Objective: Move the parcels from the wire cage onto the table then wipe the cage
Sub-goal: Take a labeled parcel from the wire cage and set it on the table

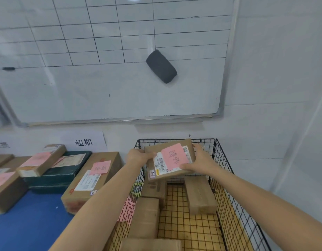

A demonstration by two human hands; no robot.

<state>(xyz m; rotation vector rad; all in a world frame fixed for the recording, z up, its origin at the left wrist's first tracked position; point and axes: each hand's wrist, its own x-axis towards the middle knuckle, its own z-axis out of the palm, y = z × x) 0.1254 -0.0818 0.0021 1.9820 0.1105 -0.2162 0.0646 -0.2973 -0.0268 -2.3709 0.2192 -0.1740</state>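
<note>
A cardboard parcel (170, 160) with a pink note and a white label hangs tilted above the black wire cage (227, 180). My left hand (138, 156) grips its left edge and my right hand (200, 161) grips its right side, thumb on top. Inside the cage lie several more brown parcels, among them one (200, 195) near the right wall and one (146, 217) at the left. The blue table (29, 223) stands to the left of the cage and carries several parcels, the nearest being a long box (91, 180) with a pink note.
A whiteboard (109, 57) with a dark eraser (161, 66) stuck on it hangs on the wall above. A paper sign (84, 142) is fixed to the wall behind the table. A dark green box (62, 171) sits among the table parcels. White wall closes the right side.
</note>
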